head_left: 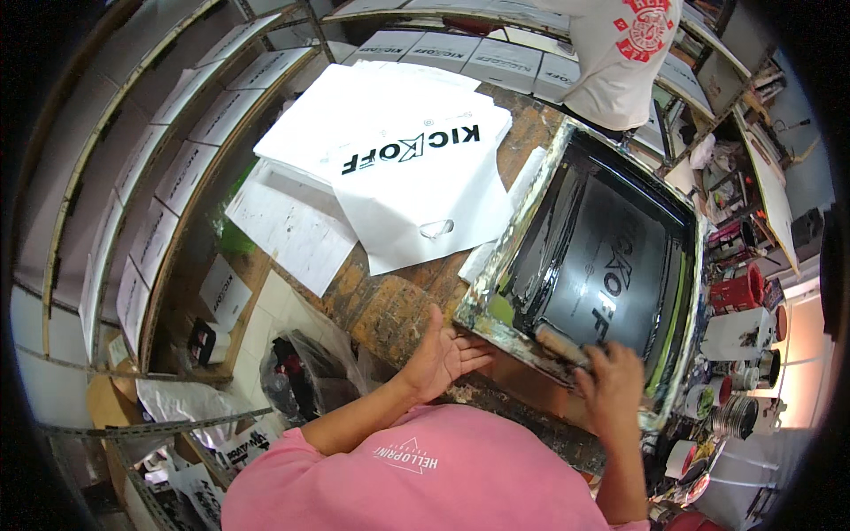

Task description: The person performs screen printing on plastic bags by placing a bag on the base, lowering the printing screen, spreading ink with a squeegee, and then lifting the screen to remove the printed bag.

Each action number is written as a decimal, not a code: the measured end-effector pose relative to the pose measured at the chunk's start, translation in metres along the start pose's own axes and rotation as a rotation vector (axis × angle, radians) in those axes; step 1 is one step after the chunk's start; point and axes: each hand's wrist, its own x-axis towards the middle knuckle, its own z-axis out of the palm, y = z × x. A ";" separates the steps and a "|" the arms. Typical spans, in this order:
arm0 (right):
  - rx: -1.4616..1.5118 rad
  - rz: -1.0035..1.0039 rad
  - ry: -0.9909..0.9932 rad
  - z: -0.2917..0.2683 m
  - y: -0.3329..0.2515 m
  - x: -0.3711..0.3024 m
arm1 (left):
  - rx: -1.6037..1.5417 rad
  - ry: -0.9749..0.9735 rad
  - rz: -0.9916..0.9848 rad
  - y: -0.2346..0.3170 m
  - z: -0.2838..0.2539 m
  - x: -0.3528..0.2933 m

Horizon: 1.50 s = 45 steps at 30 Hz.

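A screen-printing frame (689, 292) lies tilted on the worn wooden table, its mesh coated with wet black ink and dark lettering showing through. My right hand (613, 385) is over the frame's near side, its fingers bent around the end of a wooden squeegee handle (558, 343); the squeegee's blade is hidden. My left hand (443, 354) rests at the near left corner of the frame, palm up, fingers stretched out and thumb raised, holding nothing. Its fingertips reach the frame's edge; whether they press on it I cannot tell. White printed bags (425, 199) with black lettering lie piled left of the frame.
Another person (611, 62) in a white shirt stands beyond the frame. Shelves (177, 177) with printed white bags run along the left and back. Several ink tubs and cans (735, 416) stand on the right. A dark plastic bag (305, 372) sits below the table's left edge.
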 end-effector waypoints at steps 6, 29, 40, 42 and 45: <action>0.032 0.031 -0.050 0.067 0.006 0.000 | 0.152 0.236 -0.050 -0.022 -0.033 0.018; -0.148 -0.074 0.163 0.079 0.227 0.304 | -0.058 -0.255 0.081 -0.040 -0.104 0.013; -0.096 -0.007 0.056 0.047 0.056 0.054 | 0.034 -0.310 0.067 -0.030 -0.097 0.014; -0.057 0.049 -0.051 0.026 0.026 0.018 | 0.041 -0.325 0.059 -0.028 -0.094 0.017; -0.029 0.044 0.040 -0.015 0.003 -0.004 | -0.065 -0.375 0.076 -0.024 -0.071 0.015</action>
